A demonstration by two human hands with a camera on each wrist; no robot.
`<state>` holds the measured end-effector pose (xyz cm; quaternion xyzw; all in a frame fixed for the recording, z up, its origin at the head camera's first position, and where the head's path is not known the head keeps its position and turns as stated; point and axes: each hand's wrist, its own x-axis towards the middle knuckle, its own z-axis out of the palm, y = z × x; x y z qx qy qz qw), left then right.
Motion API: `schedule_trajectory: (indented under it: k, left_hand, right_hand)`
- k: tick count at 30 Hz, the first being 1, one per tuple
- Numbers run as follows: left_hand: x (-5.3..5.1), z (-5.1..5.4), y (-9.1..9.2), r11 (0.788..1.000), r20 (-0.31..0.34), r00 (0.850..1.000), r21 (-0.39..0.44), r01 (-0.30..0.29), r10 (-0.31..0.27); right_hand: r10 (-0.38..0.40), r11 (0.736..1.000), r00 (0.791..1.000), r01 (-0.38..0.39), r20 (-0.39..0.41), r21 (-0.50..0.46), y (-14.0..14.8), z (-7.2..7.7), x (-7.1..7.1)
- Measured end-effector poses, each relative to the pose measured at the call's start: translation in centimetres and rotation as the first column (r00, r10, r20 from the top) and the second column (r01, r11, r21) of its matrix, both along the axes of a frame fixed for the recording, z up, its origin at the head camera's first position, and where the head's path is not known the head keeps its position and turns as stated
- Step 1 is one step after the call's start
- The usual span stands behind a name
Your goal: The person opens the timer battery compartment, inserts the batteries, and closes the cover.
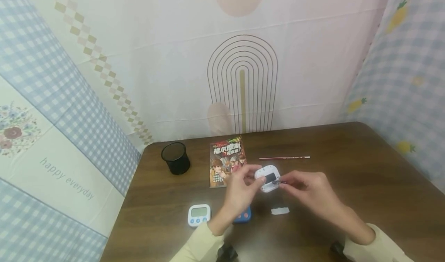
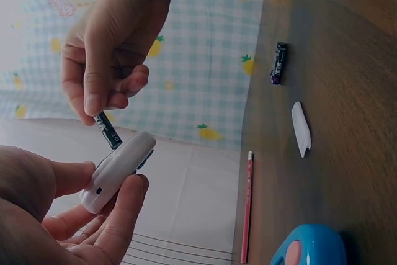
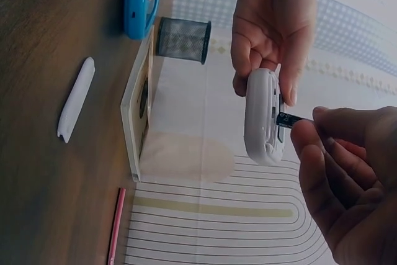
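Note:
My left hand (image 1: 243, 188) holds a white digital timer (image 1: 267, 168) by its edges, with its back and battery compartment facing up. Between thumb and fingertips, my right hand (image 1: 314, 190) pinches a small dark battery (image 2: 108, 131). One end of the battery is at the compartment side of the timer (image 3: 259, 116); how far it sits inside cannot be told. A second dark battery (image 2: 279, 63) lies on the table, hidden in the head view. Nearby lies a white battery cover (image 1: 280, 211), flat on the wood.
Another white timer (image 1: 199, 215) lies at the front left, and a blue timer (image 1: 244, 215) is partly behind my left forearm. Farther back are a black mesh pen holder (image 1: 177, 159), a comic-style book (image 1: 219, 158) and a red pencil (image 1: 285, 158) on the brown table (image 1: 146, 200).

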<state>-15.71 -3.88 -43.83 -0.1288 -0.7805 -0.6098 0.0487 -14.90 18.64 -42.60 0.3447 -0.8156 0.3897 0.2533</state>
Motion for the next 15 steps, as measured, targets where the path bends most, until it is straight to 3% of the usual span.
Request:
schedule_trajectory:
  k: [10, 15]
  left_hand:
    - [0.11, 0.09, 0.01, 0.999, 0.011, 1.0, 0.037, 0.028, -0.028]
    - [0.23, 0.14, 0.16, 0.999, 0.025, 0.999, 0.035, 0.041, -0.042]
  right_hand:
    - [0.101, 0.995, 0.988, -0.101, -0.118, 0.011, -0.67, -0.85, -0.17]
    - [0.144, 0.99, 0.982, -0.143, -0.126, 0.018, -0.89, -0.96, 0.0]
